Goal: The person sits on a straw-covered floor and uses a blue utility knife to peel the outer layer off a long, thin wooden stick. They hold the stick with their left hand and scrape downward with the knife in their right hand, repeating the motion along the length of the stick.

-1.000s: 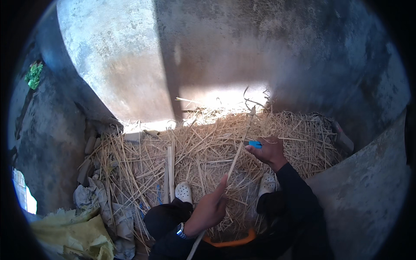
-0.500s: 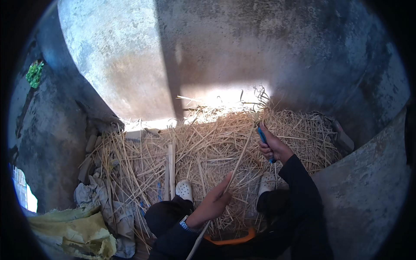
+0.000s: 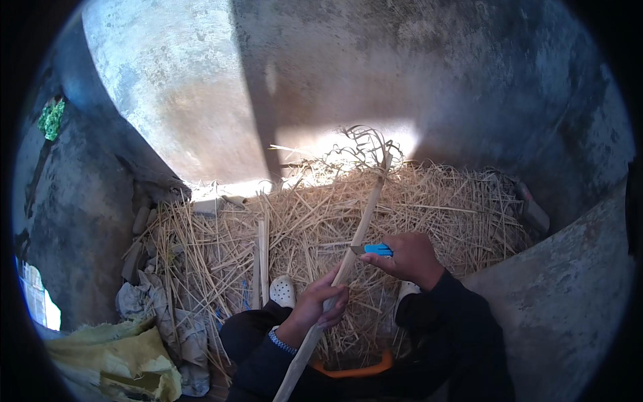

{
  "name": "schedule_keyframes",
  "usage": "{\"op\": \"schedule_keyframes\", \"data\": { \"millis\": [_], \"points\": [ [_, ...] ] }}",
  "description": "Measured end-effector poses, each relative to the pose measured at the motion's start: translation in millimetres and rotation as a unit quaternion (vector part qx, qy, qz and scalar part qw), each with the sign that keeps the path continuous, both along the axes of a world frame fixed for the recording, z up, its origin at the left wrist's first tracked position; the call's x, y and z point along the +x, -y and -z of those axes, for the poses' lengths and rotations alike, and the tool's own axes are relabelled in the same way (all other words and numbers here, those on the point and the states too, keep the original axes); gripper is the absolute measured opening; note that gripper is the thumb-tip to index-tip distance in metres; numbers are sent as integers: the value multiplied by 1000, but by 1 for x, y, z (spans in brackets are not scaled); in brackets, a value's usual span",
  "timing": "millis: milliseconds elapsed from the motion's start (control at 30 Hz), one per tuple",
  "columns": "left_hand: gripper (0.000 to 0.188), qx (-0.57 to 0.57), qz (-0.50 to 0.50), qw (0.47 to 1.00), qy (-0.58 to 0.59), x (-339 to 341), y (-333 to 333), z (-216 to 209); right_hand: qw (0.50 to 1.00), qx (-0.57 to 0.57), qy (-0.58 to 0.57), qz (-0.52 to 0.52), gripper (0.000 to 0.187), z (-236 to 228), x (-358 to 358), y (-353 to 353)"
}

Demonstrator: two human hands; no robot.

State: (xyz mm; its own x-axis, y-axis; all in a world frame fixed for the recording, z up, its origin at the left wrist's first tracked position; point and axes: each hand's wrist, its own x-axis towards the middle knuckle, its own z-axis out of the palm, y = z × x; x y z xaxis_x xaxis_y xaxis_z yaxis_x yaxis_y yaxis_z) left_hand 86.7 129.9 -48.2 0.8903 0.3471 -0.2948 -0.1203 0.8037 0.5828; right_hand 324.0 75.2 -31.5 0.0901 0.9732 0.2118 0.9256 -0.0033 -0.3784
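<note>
A long, pale strip of wood or bamboo [image 3: 365, 218] slants from the lower edge up toward the wall. My left hand [image 3: 313, 303] is closed around it below its middle. My right hand [image 3: 413, 259] grips a blue-handled knife [image 3: 377, 250], whose short blade meets the strip's right side just above my left hand. Thin curled shavings [image 3: 367, 141] cluster around the strip's far end; whether they are still attached I cannot tell.
Loose straw-like strips [image 3: 442, 214] cover the floor below a concrete wall [image 3: 348, 67]. Pale perforated clogs [image 3: 282, 292] are on my feet, with an orange curved edge [image 3: 365, 368] between my legs. Crumpled yellowish sheeting [image 3: 127, 362] and grey cloth [image 3: 191, 342] lie at the left.
My right hand has come down and leftward with the knife, from the strip's far end to just above my left hand. The strip has turned its broad face up, and its tip has shifted left.
</note>
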Motion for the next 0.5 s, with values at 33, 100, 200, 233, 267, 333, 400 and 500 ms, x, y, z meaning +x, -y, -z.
{"op": "schedule_keyframes", "data": {
  "millis": [33,100,200,233,267,333,400,500],
  "points": [
    [62,21,5,999,-23,1,1,-2,1000,7,10,6,67,3,1,0],
    [61,64,14,995,-69,1,4,-11,999,20,30,14,70,12,4,-5],
    [62,88,11,990,-106,2,10,-20,993,-19,10,114,71,8,24,-21],
    [62,96,16,989,-109,1,9,-20,994,-22,11,104,71,10,23,-21],
    [62,104,21,988,-111,-2,8,-20,995,-24,12,93,71,13,20,-21],
    [61,134,22,983,-125,-3,7,-21,998,-10,16,62,70,15,11,-21],
    [59,169,22,974,-151,-3,12,-23,999,14,17,28,70,17,0,-14],
    [57,229,15,961,-151,-6,13,-21,994,45,30,96,72,23,22,-30]
  ]
}}
